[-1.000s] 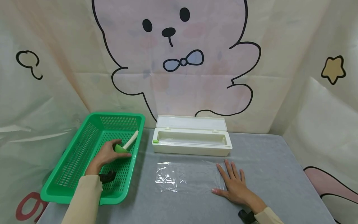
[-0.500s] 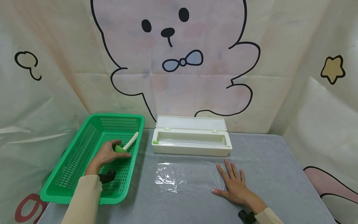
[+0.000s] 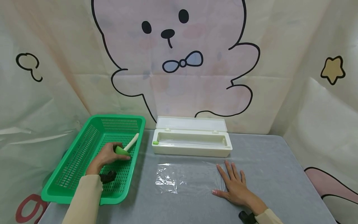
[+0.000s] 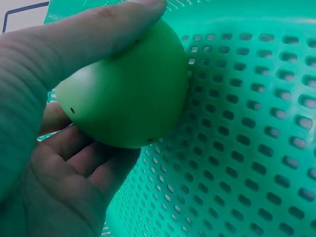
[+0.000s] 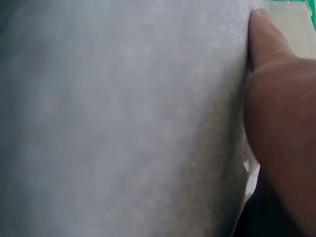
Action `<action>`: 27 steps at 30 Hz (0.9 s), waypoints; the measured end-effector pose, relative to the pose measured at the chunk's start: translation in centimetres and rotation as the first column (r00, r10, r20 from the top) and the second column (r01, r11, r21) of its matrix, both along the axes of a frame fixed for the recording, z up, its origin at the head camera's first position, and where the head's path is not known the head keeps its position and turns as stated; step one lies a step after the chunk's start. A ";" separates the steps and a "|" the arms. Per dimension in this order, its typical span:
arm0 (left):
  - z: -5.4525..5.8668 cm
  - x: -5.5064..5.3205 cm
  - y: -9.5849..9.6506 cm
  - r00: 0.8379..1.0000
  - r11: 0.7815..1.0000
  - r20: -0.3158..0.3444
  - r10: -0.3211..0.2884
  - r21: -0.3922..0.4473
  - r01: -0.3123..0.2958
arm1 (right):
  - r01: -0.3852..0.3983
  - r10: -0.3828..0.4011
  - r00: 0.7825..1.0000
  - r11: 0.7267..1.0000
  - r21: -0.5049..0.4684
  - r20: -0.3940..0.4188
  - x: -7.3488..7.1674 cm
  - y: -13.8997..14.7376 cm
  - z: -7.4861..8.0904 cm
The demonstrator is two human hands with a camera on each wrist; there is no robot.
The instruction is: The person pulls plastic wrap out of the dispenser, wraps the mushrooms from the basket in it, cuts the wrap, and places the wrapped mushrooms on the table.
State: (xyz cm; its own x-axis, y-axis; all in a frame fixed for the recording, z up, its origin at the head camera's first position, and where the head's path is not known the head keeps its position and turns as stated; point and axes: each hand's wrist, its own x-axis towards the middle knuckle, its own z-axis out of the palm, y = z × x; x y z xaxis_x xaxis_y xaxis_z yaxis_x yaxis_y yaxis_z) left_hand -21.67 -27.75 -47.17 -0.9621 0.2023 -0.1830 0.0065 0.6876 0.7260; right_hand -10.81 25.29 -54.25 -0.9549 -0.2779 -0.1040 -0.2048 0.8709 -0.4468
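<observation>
Under your work you had the grey-blue table [image 3: 293,180], its right side running well past your right hand. To your left sat the green basket [image 3: 74,158], long side running away from you, the next largest thing in reach. The white case [image 3: 193,151], lid tipped back, stood across the far side of the table and bounded the room there. Nearer you, a sheet of clear film [image 3: 193,177] lay between basket and right hand, its long axis running left to right.

Your right hand [image 3: 237,189] rested with fingers spread apart on the film's right end. Your left hand [image 3: 107,154] was inside the basket, clamped on the green end [image 4: 133,94] of a green-and-white implement [image 3: 122,151], thumb on one side and fingers curled round the other.

That relation governed any move: the implement's pale shaft pointed away from your left palm, up and to the right, its tip near the basket's right wall. I couldn't tell whether the tip touched it. The left hand was much the nearer; the right was well apart, beyond the basket's right rim. The roomier side lay left, across the basket floor; rightward, the rim stood close, with a strip of table beyond.
</observation>
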 end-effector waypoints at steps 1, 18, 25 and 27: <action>0.0 0.0 0.0 1.000 1.000 0.001 0.001 0.003 -0.001 | -0.001 0.001 1.000 1.000 0.003 -0.002 0.0 0.0 0.1; 0.9 -0.3 0.0 0.998 0.997 -0.015 0.059 0.047 -0.058 | 0.001 -0.001 1.000 1.000 -0.004 -0.004 0.1 0.0 0.2; 1.8 -0.3 -0.1 0.995 0.998 -0.080 0.065 0.029 -0.063 | -0.002 0.002 1.000 1.000 -0.006 -0.013 0.1 0.1 0.0; 2.0 -0.2 -0.1 0.994 0.997 -0.090 0.069 0.028 -0.067 | -0.010 0.009 0.999 1.000 -0.028 -0.042 0.1 0.2 -0.5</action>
